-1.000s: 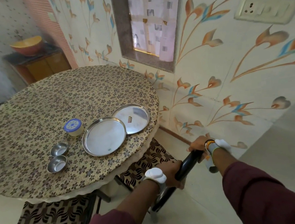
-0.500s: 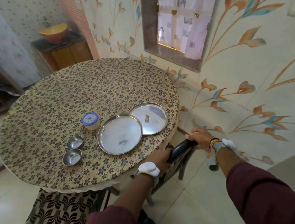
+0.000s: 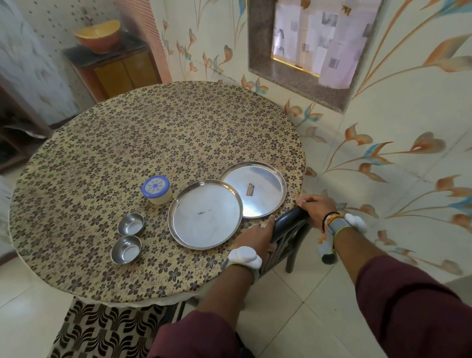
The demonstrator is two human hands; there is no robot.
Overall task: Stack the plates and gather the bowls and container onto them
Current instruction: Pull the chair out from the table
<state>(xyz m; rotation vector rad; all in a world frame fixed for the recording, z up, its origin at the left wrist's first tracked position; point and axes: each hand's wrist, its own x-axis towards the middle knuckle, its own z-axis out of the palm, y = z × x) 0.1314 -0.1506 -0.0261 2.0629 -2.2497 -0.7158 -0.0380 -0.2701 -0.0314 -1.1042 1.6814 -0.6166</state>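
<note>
1. Two small steel bowls (image 3: pixel 128 236): we find them side by side, just apart, left of the near plate (image 3: pixel 205 213), which serves as our landmark. Both are upright and look empty, ready to be lifted out.
2. Container (image 3: pixel 156 190): blue patterned lid on, upright, behind and left of the near plate, close to it but not touching.
3. Near plate: flat on the round table (image 3: pixel 85 169), its right rim lapping over the far plate (image 3: pixel 258 189). We judge stacking not yet begun.
4. Far plate: behind and right of the near plate, label sticker visible, close to the table edge.
5. Left hand (image 3: pixel 255 235): in front and right of the near plate, closed over the chair back (image 3: pixel 287 225).
6. Right hand (image 3: pixel 316 209): further right, gripping the same rail; we judge both are moving the chair to clear access.
</note>
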